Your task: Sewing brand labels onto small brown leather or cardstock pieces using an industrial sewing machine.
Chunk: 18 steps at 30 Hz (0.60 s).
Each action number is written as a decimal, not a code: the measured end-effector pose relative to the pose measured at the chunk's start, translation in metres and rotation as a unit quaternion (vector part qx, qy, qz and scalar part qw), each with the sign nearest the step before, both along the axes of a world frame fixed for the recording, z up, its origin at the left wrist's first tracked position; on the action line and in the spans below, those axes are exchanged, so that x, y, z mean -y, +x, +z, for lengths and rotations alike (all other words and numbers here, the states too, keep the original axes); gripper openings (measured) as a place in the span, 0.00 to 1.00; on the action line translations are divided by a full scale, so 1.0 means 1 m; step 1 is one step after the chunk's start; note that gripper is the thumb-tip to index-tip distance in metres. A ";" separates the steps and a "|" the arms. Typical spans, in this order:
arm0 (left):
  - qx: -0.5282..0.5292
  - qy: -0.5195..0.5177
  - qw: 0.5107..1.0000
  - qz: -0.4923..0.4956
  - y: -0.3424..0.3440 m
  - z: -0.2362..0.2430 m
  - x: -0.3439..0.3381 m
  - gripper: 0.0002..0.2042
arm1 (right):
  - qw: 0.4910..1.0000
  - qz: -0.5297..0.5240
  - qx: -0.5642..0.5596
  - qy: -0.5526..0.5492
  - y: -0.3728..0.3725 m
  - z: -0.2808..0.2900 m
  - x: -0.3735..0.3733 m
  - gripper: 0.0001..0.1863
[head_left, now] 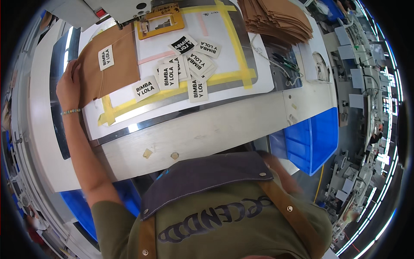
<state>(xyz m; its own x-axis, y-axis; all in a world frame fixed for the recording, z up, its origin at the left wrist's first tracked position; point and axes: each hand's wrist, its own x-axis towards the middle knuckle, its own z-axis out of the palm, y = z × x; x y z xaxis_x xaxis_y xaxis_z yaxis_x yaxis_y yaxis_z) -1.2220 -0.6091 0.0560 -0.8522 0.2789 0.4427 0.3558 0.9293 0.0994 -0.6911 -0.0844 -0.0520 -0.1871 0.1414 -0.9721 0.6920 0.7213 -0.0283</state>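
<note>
My left hand (69,88), with a beaded bracelet at the wrist, is at the left edge of a flat brown fabric piece (120,56). Its fingers are closed on that edge. On the brown piece lies one white label (105,57) with dark lettering. Right of it, several loose white labels (169,75) overlap in a pile, and one black label (183,44) lies among them. My right forearm (282,172) is blurred and goes down by the table's front edge. The right hand itself is hidden.
A sewing machine head (125,7) stands over the far side, beside a yellow template frame (160,23). Brown pieces (278,19) are stacked at the far right, near dark-handled tools (284,62) and a cord. A blue bin (312,140) sits right of the table.
</note>
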 end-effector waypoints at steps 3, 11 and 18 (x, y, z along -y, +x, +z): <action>0.018 -0.052 0.998 -0.037 -0.031 -0.003 -0.014 0.15 | 0.990 -0.009 0.035 -0.138 -0.036 0.026 -0.053 0.26; -0.111 -0.037 0.984 -0.136 0.022 0.024 -0.046 0.24 | 0.901 0.039 -0.401 -0.158 -0.161 0.241 -0.085 0.15; 0.121 -0.001 0.894 -0.432 0.129 0.058 -0.228 0.33 | 0.578 -0.035 -0.785 0.222 -0.246 0.217 -0.181 0.11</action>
<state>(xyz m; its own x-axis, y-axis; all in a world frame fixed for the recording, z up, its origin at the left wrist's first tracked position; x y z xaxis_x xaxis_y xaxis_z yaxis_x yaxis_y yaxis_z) -1.0928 -0.3814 0.1135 -0.3885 0.8798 0.2738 0.9091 0.3176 0.2694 -0.9371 0.0967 0.1651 -0.7671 0.3730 0.5219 0.0938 0.8701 -0.4839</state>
